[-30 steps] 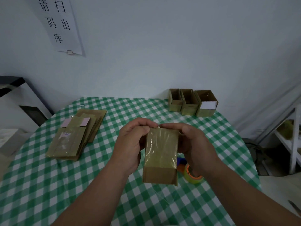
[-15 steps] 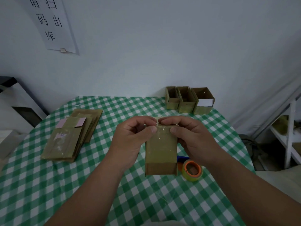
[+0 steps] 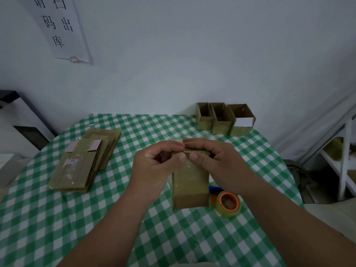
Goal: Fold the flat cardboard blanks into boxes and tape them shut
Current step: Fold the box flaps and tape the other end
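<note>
A desk (image 3: 57, 218) in green-and-white checked cloth carries a stack of flat brown cardboard blanks (image 3: 84, 160). Above it, the left hand (image 3: 154, 170) and right hand (image 3: 217, 166) each pinch the top edge of a tape-wrapped brown cardboard box (image 3: 189, 184), which hangs below both grips.

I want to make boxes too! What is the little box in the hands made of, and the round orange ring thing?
The box looks like brown cardboard; its upper part is shiny, probably covered in clear tape. The ring seems to be a roll of clear, glossy tape wound on an orange core, likely plastic or card.
</note>
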